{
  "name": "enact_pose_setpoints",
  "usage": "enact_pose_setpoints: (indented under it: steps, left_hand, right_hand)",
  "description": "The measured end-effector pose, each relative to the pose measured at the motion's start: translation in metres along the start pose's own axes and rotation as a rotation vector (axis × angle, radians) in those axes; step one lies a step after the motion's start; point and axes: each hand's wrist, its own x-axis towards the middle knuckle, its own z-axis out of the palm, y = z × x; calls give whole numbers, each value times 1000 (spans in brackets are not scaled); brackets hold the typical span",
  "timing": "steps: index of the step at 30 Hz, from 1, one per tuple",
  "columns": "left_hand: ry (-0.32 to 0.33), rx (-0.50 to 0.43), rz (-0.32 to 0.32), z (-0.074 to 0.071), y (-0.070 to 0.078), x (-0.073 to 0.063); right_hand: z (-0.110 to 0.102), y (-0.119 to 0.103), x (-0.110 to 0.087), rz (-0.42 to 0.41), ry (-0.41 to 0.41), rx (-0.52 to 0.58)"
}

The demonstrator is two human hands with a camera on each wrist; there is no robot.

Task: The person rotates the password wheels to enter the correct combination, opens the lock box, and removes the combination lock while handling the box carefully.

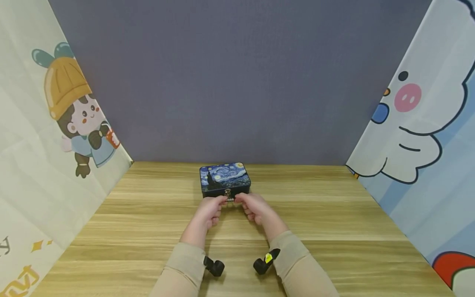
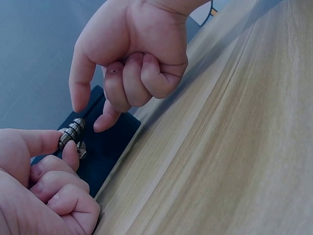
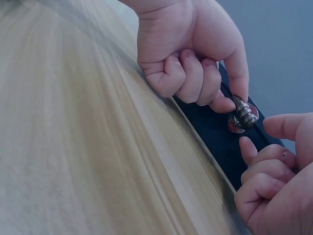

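A small dark tin box (image 1: 225, 176) with a swirling starry-night picture on its lid stands toward the back of the table, its lid down. A small metal combination padlock (image 3: 246, 114) with ridged dial rings is at the silver clasp (image 1: 228, 192) on its front. My left hand (image 1: 210, 211) pinches one end of the padlock (image 2: 72, 133) between thumb and index finger, other fingers curled in. Right beside the lock's other end, my right hand (image 1: 257, 207) holds thumb and index finger apart with nothing between them, its other fingers curled toward the palm.
The wood-grain table (image 1: 148, 231) runs back to a grey-blue panel (image 1: 237, 82). Cartoon-printed cloths flank it, one on the left (image 1: 29, 144) and one on the right (image 1: 438, 165). Each sleeve cuff bears a small black wrist camera (image 1: 214, 267).
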Motion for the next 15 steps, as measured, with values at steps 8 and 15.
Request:
enact_pose_setpoints:
  steps: [8,15]
  left_hand:
    - [-7,4,-2,-1,-1,0]
    - [-7,1,1,-1,-1,0]
  right_hand:
    - [-2,-3,-2,-9,-4,11]
    - [1,-5,-4,-14,-16,-17]
